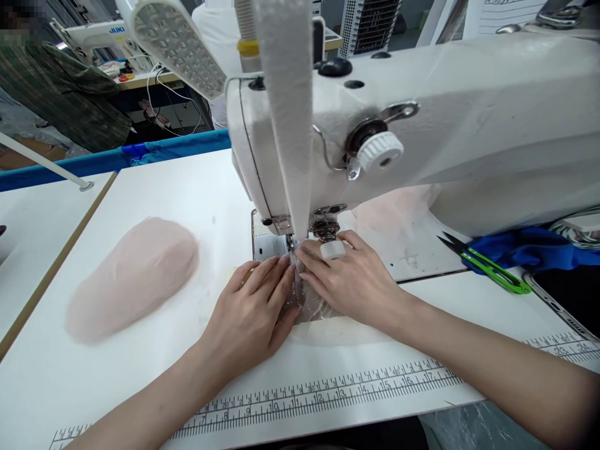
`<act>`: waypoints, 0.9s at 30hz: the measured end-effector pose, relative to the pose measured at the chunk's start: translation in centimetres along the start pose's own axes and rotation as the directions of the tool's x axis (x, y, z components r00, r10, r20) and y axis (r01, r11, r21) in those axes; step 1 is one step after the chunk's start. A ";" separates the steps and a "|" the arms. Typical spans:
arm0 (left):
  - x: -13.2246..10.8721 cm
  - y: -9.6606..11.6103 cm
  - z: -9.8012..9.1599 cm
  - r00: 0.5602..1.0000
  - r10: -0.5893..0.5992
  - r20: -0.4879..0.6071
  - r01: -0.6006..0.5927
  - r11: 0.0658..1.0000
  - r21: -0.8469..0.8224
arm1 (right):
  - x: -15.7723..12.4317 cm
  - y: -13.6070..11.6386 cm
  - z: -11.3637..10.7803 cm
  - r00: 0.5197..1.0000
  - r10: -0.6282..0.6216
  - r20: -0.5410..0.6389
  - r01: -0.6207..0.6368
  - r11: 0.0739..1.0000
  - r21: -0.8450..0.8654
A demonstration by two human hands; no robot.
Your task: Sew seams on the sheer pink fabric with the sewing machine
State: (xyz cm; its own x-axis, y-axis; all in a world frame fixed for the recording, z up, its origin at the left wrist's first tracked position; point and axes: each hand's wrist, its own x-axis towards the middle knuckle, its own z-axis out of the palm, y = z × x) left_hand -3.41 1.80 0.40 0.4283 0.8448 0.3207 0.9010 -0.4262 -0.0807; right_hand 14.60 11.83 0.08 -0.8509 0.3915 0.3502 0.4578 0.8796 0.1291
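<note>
Under the needle area of a white sewing machine (281, 137) lies a piece of sheer, sparkly fabric (312, 306). My left hand (253, 306) rests on its left side, fingers stretched out flat and the thumb apart. From the right, my right hand (356, 284) has its fingertips closed on the fabric close to the presser foot (290, 244). The right fingers are partly hidden behind a white knob (332, 250). A white strip (288, 112) hangs down in front of the machine head toward the needle. Left of my hands lies a pale pink fabric piece (135, 275).
Green-handled thread snips (497, 269) lie at the right beside a blue cloth (539, 249). A printed ruler (300, 403) runs along the table's front edge. More pale pink fabric (398, 209) sits behind the needle. A lamp (175, 47) reaches over; people sit beyond.
</note>
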 end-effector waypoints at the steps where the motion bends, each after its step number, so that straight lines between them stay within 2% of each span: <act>1: 0.0 0.0 0.0 1.000 -0.006 0.003 0.006 1.000 0.003 | 0.1 0.0 0.0 1.000 0.003 -0.001 -0.003 1.000 0.001; 17: 0.4 -0.8 0.3 0.999 -0.032 0.005 0.032 0.999 -0.023 | 0.3 0.2 0.1 0.999 0.022 0.024 -0.022 1.000 -0.007; 27: 0.5 -0.7 0.2 1.000 -0.024 0.016 0.024 1.000 -0.008 | 0.1 0.2 0.0 1.000 0.020 -0.018 -0.020 0.999 -0.026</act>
State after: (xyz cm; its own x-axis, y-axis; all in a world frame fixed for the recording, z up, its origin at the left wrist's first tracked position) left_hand -3.83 2.57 0.45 0.4074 0.8598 0.3078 0.9106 -0.4081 -0.0653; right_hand 14.56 12.05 0.13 -0.8371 0.4040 0.3690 0.4815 0.8642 0.1460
